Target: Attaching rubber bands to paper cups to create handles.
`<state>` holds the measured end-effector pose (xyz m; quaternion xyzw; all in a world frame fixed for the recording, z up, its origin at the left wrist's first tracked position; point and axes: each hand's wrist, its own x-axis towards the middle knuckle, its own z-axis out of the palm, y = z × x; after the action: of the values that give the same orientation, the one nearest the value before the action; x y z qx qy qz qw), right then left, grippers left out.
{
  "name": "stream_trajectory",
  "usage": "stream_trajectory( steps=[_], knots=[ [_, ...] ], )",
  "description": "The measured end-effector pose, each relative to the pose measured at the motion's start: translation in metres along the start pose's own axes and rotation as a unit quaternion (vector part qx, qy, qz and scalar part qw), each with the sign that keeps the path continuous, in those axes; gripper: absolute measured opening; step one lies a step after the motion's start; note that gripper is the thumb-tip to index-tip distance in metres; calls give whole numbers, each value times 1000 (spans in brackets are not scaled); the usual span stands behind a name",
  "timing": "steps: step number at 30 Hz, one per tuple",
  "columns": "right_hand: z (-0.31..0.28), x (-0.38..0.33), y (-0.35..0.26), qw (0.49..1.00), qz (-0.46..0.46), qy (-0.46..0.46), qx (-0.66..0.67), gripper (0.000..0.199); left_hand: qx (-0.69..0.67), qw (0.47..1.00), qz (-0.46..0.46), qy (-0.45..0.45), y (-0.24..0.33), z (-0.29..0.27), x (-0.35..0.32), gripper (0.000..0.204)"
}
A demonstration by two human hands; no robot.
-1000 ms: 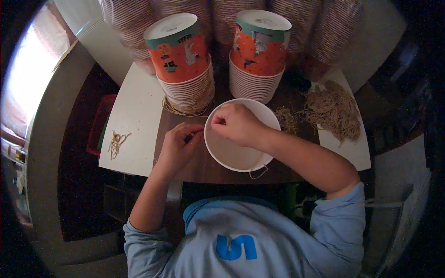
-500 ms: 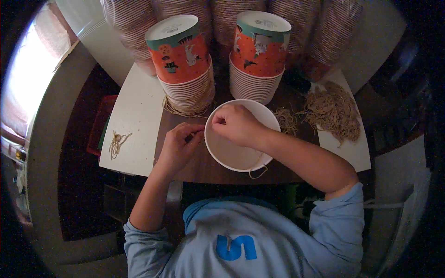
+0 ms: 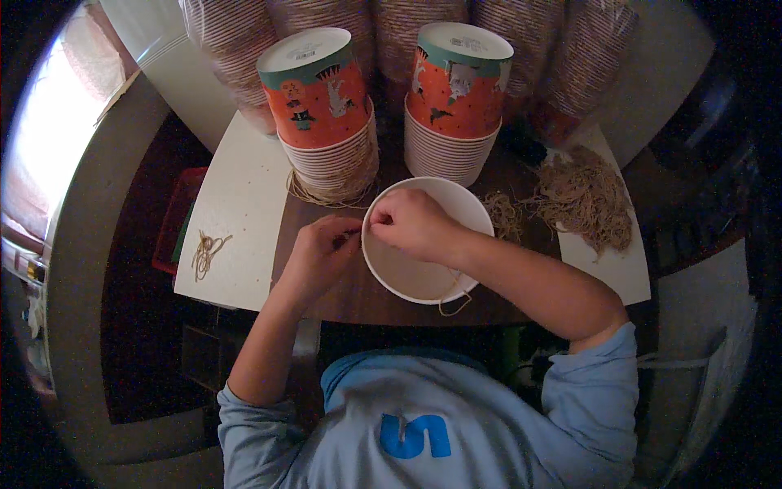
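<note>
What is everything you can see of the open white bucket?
The round white bucket has a rolled-looking rim and smooth walls, seemingly paperboard. Its mouth faces the camera; its outside is mostly hidden. It is over the brown tabletop near the front edge. The right grip is inside at its left wall, the left grip just outside there; thin twine hangs at the near rim.

Right hand (image 3: 414, 220) hides most of its fingertips inside the white paper bucket (image 3: 414, 273); grip contents undetermined. Plastic-wrapped bucket stacks (image 3: 232, 53) are cut off by the top edge.
</note>
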<state>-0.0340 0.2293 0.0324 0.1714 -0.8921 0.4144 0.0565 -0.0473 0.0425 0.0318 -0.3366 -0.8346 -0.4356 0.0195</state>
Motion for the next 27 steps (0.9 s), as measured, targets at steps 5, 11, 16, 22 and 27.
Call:
stream_trajectory(
  steps=[5, 11, 16, 22, 27],
  knots=[
    [-1, -2, -2, 1000, -3, -4, -13, 14, 23, 999, -17, -13, -1, 1, 1, 18],
    [-18, -18, -18, 988, 79, -114, 72, 33, -36, 995, -83, -33, 10, 5, -19, 14],
    [-41, -62, -60, 970, 46, -239, -16, 78, -319, 930, -174, -64, 9, 10, -76, 9],
    [-37, -96, -50, 969, -72, -169, -167, 45, -241, 967, -39, -70, 31, 6, -97, 5],
    [-32, -106, -53, 966, -87, -65, -236, 22, -246, 969, 28, -14, 35, 11, -100, 8]
  ],
)
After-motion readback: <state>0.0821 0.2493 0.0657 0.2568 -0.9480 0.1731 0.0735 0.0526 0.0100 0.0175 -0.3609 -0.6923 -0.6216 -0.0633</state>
